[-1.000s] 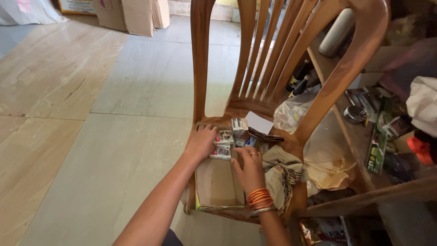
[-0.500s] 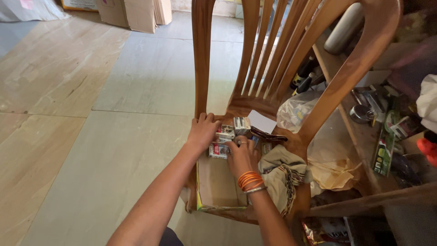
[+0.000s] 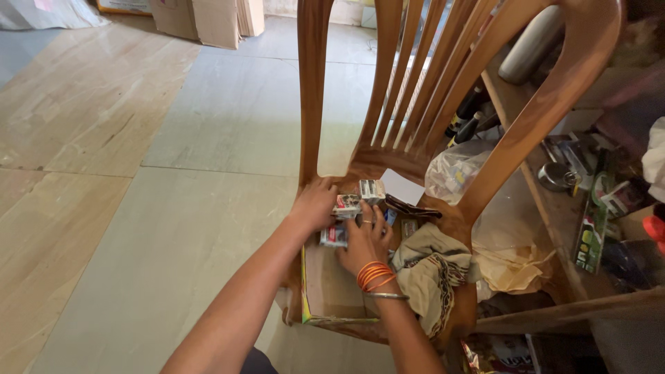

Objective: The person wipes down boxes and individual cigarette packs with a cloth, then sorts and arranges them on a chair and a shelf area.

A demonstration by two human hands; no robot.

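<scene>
A brown wooden-look chair [image 3: 312, 90] stands in front of me with a shallow cardboard box [image 3: 325, 291] on its seat. My left hand [image 3: 313, 206] rests at the box's far left corner, fingers against a small printed packet [image 3: 346, 206]. My right hand [image 3: 367, 239], with orange bangles at the wrist, is curled over several small packets at the box's far end. Another small packet [image 3: 372, 190] stands upright just beyond my fingers. Whether the right hand grips a packet is hidden by the fingers.
A patterned cloth [image 3: 433, 273] lies on the seat to the right of the box, with a white card [image 3: 403, 185] and a clear plastic bag [image 3: 454, 170] behind it. Cluttered wooden shelves [image 3: 554, 208] stand on the right. Cardboard pieces [image 3: 215, 21] lean at the far wall on the tiled floor.
Both hands have slid a little farther toward the back of the box, onto the small packets. The camera view has shifted slightly.
</scene>
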